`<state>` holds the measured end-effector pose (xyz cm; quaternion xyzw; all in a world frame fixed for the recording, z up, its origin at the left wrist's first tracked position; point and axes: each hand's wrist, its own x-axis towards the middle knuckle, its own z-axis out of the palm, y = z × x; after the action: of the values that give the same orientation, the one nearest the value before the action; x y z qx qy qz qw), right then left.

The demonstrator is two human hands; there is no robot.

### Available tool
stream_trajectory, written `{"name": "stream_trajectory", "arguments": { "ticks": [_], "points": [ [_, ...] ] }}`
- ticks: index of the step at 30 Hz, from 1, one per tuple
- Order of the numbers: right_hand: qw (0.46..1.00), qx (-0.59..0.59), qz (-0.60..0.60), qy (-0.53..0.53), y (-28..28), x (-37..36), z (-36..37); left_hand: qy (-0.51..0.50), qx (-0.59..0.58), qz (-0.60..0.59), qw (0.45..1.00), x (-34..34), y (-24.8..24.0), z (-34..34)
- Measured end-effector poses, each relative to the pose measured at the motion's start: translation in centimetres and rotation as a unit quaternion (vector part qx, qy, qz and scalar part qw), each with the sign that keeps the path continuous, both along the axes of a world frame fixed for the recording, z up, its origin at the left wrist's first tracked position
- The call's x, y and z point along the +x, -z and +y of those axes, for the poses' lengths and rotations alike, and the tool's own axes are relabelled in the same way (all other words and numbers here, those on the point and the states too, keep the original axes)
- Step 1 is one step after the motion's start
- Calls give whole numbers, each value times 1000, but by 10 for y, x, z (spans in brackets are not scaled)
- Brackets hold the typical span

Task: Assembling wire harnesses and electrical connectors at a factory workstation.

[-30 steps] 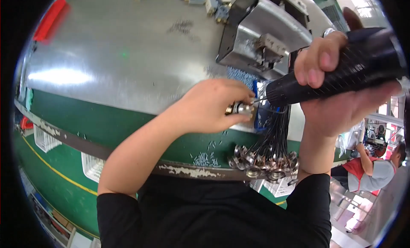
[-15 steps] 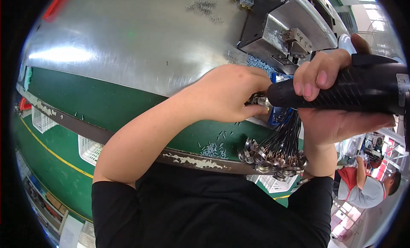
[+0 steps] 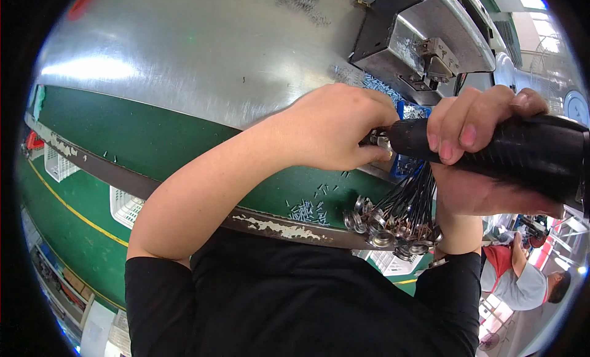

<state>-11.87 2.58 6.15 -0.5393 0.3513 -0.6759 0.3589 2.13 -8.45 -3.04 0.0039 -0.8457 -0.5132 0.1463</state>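
My right hand (image 3: 473, 126) is wrapped round a black power screwdriver (image 3: 534, 149), which lies nearly level with its narrow end pointing left. That end meets a small shiny metal part (image 3: 380, 139), pinched between the thumb and fingers of my left hand (image 3: 344, 128). My left fingers and the screwdriver's nose hide most of the part and the exact contact. Just below the hands, a bundle of black cables with round metal ends (image 3: 384, 228) hangs at the bench edge. Behind the screwdriver's nose stands a blue bin (image 3: 402, 166) of small metal pieces, partly covered.
Loose screws (image 3: 307, 212) lie on the green bench mat (image 3: 141, 132). A metal machine (image 3: 424, 46) stands at the far right, with small springs (image 3: 301, 5) on the steel top. White baskets (image 3: 125, 206) are below the bench. Another person (image 3: 522, 277) is at the right.
The fingers of my right hand have closed further round the screwdriver, whose rear has tipped slightly down. My left hand keeps its pinch on the part. The whole view has shifted a little.
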Motion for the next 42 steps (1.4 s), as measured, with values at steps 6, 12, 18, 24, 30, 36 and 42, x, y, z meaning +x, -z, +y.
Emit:
{"name": "stream_trajectory", "arguments": {
  "ticks": [6,12,18,24,30,36,42],
  "points": [
    [999,-5,24,-41,-2,-8,1,8,5,6,1000,-5,-2,1],
    [993,-35,65,-93,0,-12,-6,7,13,36,999,-4,4,1],
    [999,10,33,6,-29,-23,-3,-4,-15,61,998,-5,5,4],
    [987,70,17,145,-36,-68,13,-22,-116,192,974,-7,-1,5],
    [964,93,144,203,-36,-43,21,-12,-99,244,965,-4,-5,19],
    [889,114,251,367,-24,-45,73,23,-73,211,975,-4,-6,25],
    [806,206,545,105,-23,-23,91,-36,-111,244,963,0,-10,27]
  ]
}}
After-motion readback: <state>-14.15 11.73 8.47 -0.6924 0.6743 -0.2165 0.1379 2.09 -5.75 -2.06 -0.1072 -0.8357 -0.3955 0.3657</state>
